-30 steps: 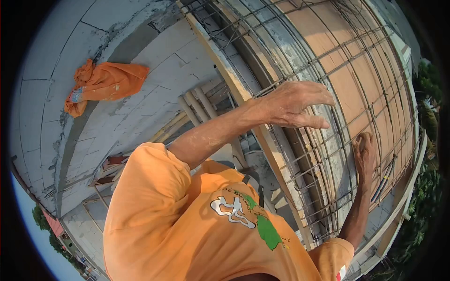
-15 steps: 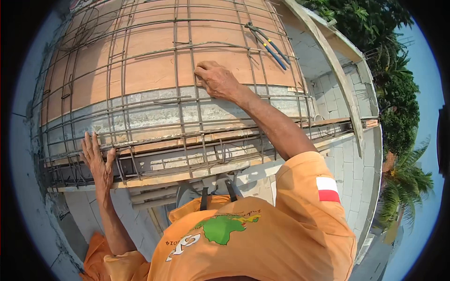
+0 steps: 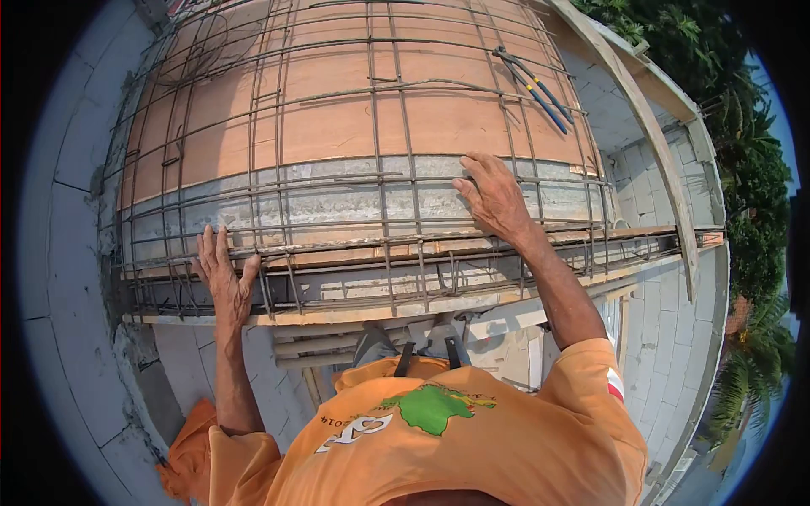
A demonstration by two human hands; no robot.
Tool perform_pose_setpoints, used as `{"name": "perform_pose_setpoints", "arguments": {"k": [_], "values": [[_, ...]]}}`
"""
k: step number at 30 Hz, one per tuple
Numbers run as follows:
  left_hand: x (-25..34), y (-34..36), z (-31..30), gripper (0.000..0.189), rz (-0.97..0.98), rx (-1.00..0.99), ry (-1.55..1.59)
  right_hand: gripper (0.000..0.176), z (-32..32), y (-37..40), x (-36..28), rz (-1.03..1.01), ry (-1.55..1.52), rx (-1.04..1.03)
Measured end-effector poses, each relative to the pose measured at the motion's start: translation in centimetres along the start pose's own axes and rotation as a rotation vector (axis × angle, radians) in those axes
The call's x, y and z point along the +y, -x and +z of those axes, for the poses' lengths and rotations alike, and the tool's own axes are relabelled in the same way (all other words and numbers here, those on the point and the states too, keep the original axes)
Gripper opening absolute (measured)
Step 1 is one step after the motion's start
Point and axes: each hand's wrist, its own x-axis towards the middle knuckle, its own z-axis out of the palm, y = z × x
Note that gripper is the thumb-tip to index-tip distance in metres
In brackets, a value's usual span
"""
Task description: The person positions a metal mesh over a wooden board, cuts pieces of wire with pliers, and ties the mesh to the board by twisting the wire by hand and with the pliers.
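Note:
My left hand lies with fingers spread on the near bars of the steel rebar grid. Its thumb points right, over the beam's edge. Over the grid's right half, above the grey concrete strip, my right hand hovers with loosely bent fingers, thumb and fingers apart and nothing between them. Beyond it, a pair of tying nippers with blue and yellow handles rests on the far right bars.
Plywood sheeting lies under the far bars. A long wooden plank slants down the right side. Below me are a timber edge, pipes and block walls. A rough grey wall rises at left.
My right hand has come away from the lengthwise bar near the plywood, moving toward me and right, and its fingers have loosened. The left hand stays at the near bars; the view has shifted.

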Motion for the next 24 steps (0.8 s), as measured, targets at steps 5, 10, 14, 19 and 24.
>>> {"name": "perform_pose_setpoints", "arguments": {"k": [5, 10, 14, 19, 24], "values": [[0.1, 0.2, -0.6, 0.082, 0.007, -0.016, 0.042, 0.042, 1.3, 1.0, -0.4, 0.031, 0.153, 0.001], [-1.7, -0.2, -2.8, 0.081, 0.007, -0.031, 0.038, 0.04, 1.7, 0.9, -0.9, 0.095, 0.151, -0.033], [-5.7, -1.9, -4.2, 0.076, 0.025, 0.083, -0.033, 0.041, 1.8, 0.9, -1.0, 0.107, 0.165, -0.057], [-7.3, -3.2, -3.3, 0.073, 0.019, 0.008, -0.192, 0.039, 2.0, 0.7, -1.2, 0.11, 0.194, -0.074], [-7.1, -3.1, -3.5, 0.074, 0.018, 0.042, -0.137, 0.034, 2.3, 0.6, -1.0, 0.083, 0.164, -0.095]]}}
